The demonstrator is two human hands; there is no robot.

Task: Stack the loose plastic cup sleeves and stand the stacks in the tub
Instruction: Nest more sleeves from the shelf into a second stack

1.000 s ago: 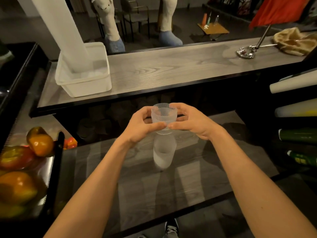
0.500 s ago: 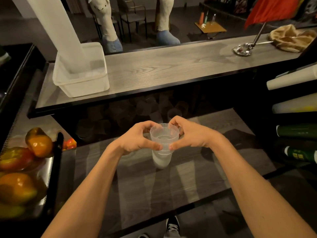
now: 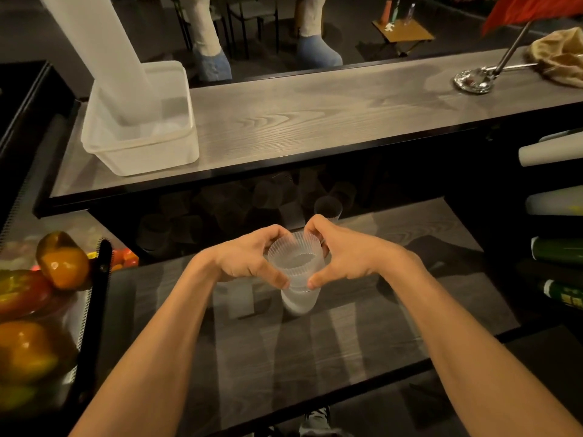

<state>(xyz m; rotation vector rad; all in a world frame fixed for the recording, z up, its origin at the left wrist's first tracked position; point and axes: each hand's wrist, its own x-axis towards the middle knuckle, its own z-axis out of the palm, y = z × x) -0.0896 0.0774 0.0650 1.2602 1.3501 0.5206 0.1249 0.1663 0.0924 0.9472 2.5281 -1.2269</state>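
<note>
A short stack of clear ribbed plastic cups (image 3: 296, 266) stands on the lower grey shelf (image 3: 362, 335). My left hand (image 3: 249, 258) and my right hand (image 3: 340, 257) grip its top cup from either side, thumbs toward me and fingers curled round the rim. The translucent tub (image 3: 142, 146) sits at the left end of the upper counter, with a tall white cup stack (image 3: 101, 52) standing in it and leaning left. More loose cups (image 3: 328, 208) lie in the dark recess under the counter, hard to make out.
A tray of fruit (image 3: 60, 263) sits at the left behind a black rail (image 3: 97, 310). A metal ladle (image 3: 476, 80) and a tan cloth (image 3: 561, 61) lie at the counter's right end. Rolls and bottles (image 3: 555, 253) are racked at the right edge.
Both hands have pushed the top cup down onto the stack, which is now shorter and rests on the shelf. The view has tilted slightly downward.
</note>
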